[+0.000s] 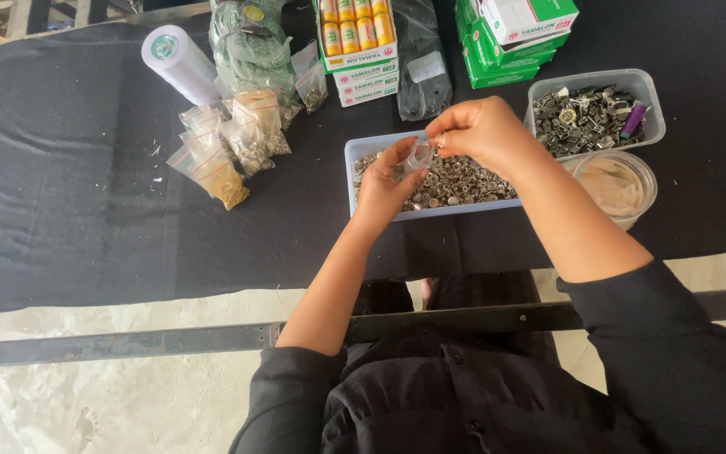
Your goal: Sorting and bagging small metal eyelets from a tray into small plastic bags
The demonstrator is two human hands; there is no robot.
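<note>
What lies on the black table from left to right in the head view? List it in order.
White roll → small filled zip bags → blue tray of metal buttons, with left hand and right hand holding a small clear bag over it → round clear tub.

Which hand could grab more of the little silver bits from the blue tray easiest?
Probably the right hand. Its fingertips pinch at the mouth of the small clear bag, just above the silver bits in the blue tray. The left hand is busy holding the bag.
</note>
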